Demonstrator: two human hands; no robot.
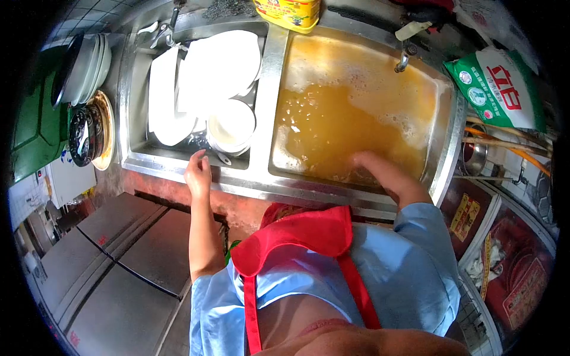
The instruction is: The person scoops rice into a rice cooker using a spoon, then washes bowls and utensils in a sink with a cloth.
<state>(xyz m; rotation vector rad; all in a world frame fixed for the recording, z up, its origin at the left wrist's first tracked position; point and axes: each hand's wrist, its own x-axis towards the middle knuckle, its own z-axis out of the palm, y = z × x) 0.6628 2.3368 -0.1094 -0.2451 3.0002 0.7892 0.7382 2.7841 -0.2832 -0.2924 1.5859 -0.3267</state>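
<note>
My left hand (pixel 198 173) hangs over the front rim of the left sink basin (pixel 139 142). Its fingers are loosely bent and slightly apart, with nothing seen in them. Just beyond it are a stack of white bowls (pixel 231 124), long white dishes (pixel 163 98) and large white plates (pixel 222 62), glaring in bright light. My right hand (pixel 361 160) is dipped into the cloudy yellow-brown water (pixel 350 127) of the right basin (pixel 437 136). Murk and foam hide its fingers and anything they may touch.
A tap (pixel 405 57) juts over the right basin; another tap (pixel 172 26) serves the left. A yellow container (pixel 289 13) stands behind the divider. The green-and-white bag (pixel 499 89) lies at right. Stacked bowls (pixel 89 68) and plates (pixel 104 130) are at left, above a dark-topped cabinet (pixel 130 267).
</note>
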